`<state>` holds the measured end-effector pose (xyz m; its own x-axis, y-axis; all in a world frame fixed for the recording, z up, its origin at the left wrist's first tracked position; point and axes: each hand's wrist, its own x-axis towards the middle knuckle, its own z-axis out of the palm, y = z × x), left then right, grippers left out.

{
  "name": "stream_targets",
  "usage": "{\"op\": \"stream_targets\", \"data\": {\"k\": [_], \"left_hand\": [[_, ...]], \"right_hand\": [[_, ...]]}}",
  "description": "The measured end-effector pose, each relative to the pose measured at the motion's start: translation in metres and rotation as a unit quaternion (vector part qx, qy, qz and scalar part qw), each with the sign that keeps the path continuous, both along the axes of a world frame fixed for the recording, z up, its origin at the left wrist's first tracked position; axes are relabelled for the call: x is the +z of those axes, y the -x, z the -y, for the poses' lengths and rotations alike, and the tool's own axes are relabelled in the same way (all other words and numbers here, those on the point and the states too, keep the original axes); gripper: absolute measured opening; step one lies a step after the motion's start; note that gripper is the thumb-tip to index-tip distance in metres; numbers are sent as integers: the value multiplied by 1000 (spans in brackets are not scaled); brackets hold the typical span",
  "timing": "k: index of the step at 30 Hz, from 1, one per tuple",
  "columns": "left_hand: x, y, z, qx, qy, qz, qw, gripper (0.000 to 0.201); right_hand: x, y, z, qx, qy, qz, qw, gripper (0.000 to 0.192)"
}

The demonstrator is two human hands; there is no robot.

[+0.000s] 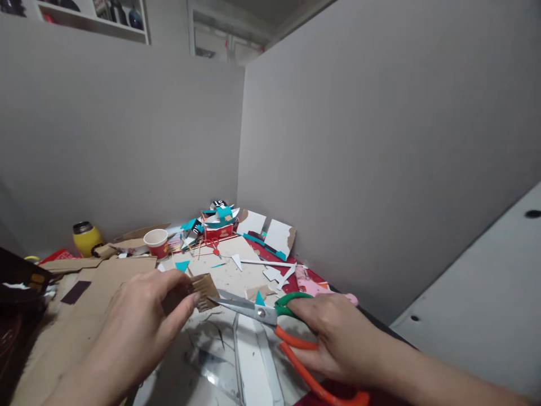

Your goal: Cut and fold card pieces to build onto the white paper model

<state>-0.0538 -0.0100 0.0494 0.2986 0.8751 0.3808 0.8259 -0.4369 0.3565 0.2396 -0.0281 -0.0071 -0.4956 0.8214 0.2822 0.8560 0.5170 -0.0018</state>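
My left hand pinches a small piece of corrugated cardboard between thumb and fingers, its ridges showing. My right hand is wrapped round the handles of a pair of scissors, one handle green and the other orange. The metal blades point left, with their tips at the right part of the cardboard piece. Whether the blades have the cardboard between them I cannot tell. Beneath the hands lies a long white folded paper strip on the table.
Flat brown cardboard covers the left side. Behind stand a red paper cup, a yellow bottle and a heap of teal and white paper pieces. A pink object lies on the right, near grey partitions.
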Motion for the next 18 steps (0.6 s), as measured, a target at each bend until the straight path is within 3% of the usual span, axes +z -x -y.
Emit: {"op": "stream_targets", "data": {"k": [7, 12, 18], "left_hand": [[-13, -3, -9, 11, 54, 24, 998, 18], [-15, -6, -14, -12, 123, 80, 989, 19], [-7, -7, -16, -39, 218, 205, 953, 26]], "right_hand": [[5, 1, -4, 19, -98, -18, 995, 27], [13, 4, -7, 10, -68, 2, 998, 25], [22, -7, -10, -3, -37, -4, 999, 29]]}}
